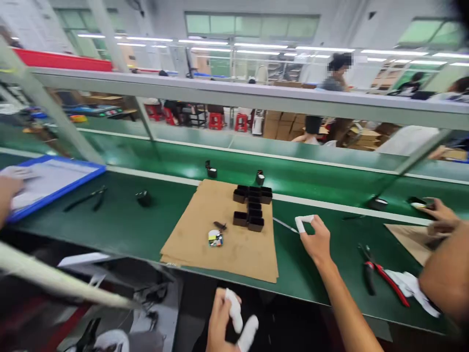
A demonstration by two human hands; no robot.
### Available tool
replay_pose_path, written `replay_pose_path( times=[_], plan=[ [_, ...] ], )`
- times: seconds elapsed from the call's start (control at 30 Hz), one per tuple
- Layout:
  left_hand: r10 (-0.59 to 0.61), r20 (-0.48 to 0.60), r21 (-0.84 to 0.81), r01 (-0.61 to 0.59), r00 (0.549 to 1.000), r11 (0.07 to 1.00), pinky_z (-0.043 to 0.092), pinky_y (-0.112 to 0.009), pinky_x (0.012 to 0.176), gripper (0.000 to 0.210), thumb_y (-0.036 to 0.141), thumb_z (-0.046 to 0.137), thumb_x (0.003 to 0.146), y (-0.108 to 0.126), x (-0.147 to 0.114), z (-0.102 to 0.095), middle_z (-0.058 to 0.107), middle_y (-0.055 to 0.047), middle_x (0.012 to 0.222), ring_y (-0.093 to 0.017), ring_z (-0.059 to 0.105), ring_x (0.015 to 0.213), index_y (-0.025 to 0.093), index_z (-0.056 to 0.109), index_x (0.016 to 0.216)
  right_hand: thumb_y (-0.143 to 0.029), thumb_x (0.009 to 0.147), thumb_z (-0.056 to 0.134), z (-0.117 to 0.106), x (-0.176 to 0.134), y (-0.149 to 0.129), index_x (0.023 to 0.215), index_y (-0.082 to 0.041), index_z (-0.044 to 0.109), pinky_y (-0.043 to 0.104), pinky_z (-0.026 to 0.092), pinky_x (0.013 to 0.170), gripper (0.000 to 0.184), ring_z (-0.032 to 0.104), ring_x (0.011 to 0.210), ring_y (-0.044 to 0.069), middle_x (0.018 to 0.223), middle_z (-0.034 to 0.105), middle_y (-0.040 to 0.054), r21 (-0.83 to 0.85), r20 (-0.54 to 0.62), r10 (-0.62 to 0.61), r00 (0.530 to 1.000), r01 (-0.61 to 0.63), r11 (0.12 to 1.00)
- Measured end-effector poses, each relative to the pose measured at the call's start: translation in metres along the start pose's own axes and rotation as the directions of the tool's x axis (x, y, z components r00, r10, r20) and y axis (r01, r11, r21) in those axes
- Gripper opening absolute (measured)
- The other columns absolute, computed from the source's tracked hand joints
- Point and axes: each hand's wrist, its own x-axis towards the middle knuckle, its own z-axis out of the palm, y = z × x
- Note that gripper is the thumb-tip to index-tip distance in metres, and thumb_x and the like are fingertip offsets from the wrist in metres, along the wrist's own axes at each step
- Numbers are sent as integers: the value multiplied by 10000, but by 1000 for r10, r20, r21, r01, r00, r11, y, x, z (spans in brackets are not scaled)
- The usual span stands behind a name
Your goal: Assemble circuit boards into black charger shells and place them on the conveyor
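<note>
My right hand [315, 238], with white covers on its thumb and forefinger, is closed in a pinch right of the brown cardboard sheet [190, 230]. A thin silvery tool [285, 225] runs from these fingers toward the sheet's edge; its kind is unclear. Below the table's front edge, my left hand [229, 320] is open, with two white-covered fingers apart and nothing between them. On the cardboard lie a small circuit board [215, 238] with a yellow part, a small dark piece [220, 225], and several open-topped black plastic cases [255, 207] grouped together.
Cutters [88, 198] and a black block [144, 198] lie left, near a blue-rimmed tray [97, 170]. Red-handled pliers [384, 278] lie right. Other people's hands [441, 212] [9, 193] are at both sides. A metal rail [234, 95] crosses above the green table.
</note>
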Motion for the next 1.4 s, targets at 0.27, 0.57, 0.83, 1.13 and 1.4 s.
replay_pose_path(
  times=[0.27, 0.57, 0.83, 1.13, 1.4],
  plan=[
    [75, -331, 172, -18, 940, 985, 464, -307, 880, 250, 383, 746, 931, -38, 101, -50, 560, -11, 883, -174, 551, 864, 212, 575, 871, -332, 1036, 607, 65, -44, -123, 1436, -297, 610, 564, 431, 1130, 402, 514, 1380, 351, 1462, 618, 111, -1, 297, -311, 903, 326, 945],
    [-18, -304, 54, 36, 952, 998, 493, -381, 1049, 426, 506, 769, 898, -52, 111, -62, 657, -104, 1164, -246, 635, 1117, 203, 646, 1170, -287, 1067, 570, 69, -14, -159, 1060, -293, 710, 647, 372, 1119, 140, 461, 1429, 367, 1352, 671, 83, 118, 549, -426, 719, 438, 891],
    [-243, 452, -397, 438, 858, 807, 561, -377, 826, 669, 689, 650, 945, -29, 44, -72, 725, -126, 1070, -246, 692, 917, 202, 598, 1402, -420, 1039, 661, 39, -46, -197, 1086, -355, 737, 475, 558, 1098, 110, 612, 1297, 262, 1319, 678, 45, 531, 735, -493, 466, 57, 846],
    [-331, -26, -299, 308, 943, 903, 490, -430, 1144, 611, 395, 863, 849, -35, 23, -105, 636, -86, 1332, -231, 670, 1207, 272, 487, 1314, -665, 817, 778, 161, -87, -180, 1119, -184, 693, 559, 509, 928, 574, 630, 1036, 406, 1074, 655, 172, -55, 480, -66, 875, 105, 993],
    [-305, -91, -202, 282, 948, 938, 478, -451, 1150, 610, 368, 899, 802, -39, 16, -114, 649, -77, 1295, -256, 665, 1227, 255, 483, 1234, -307, 744, 757, 158, -61, -196, 1163, -222, 736, 428, 512, 932, 428, 660, 1035, 290, 1114, 724, 77, 91, 675, -37, 736, -34, 995]
  ],
)
